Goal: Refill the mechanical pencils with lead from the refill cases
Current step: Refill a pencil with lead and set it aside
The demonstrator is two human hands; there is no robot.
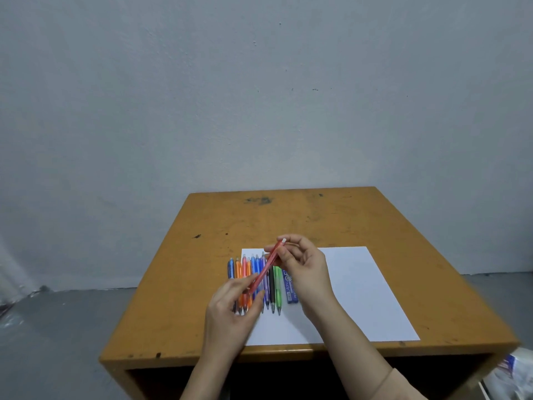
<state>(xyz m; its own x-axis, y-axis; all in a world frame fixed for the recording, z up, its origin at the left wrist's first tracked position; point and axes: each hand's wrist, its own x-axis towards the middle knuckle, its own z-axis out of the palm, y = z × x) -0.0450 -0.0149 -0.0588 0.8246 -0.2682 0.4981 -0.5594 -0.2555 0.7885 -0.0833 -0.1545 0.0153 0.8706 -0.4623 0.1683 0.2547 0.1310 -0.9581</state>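
Fingers pinch red pencil diagonally, eraser far-right.

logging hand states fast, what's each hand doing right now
Left hand: closed, pinching the lower end of the red pencil.
Right hand: closed, pinching the same pencil near its top end.

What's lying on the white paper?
Most of a pencil row and a blue refill case. The left hand and right hand, holding a red pencil, cover part of the row.
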